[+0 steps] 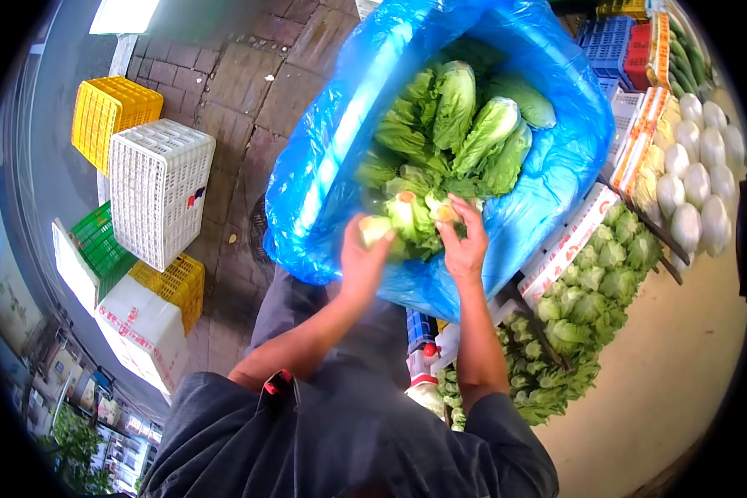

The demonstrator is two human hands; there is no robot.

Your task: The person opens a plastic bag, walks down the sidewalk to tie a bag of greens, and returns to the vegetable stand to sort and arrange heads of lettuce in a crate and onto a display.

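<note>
A large blue plastic bag is spread open as a lining in front of me, with several leafy green lettuce heads lying inside. Near its close edge, my left hand curls around the pale base of a lettuce; slight blur softens its outline. My right hand pinches the cut stem end of another lettuce between thumb and fingers. Between the two hands, a further lettuce shows its brownish cut end. The leaves of the held heads merge with the pile.
White, yellow and green crates and a white foam box stand on the paving at left. At right are piled green vegetables, wrapped pale oval vegetables and a blue crate.
</note>
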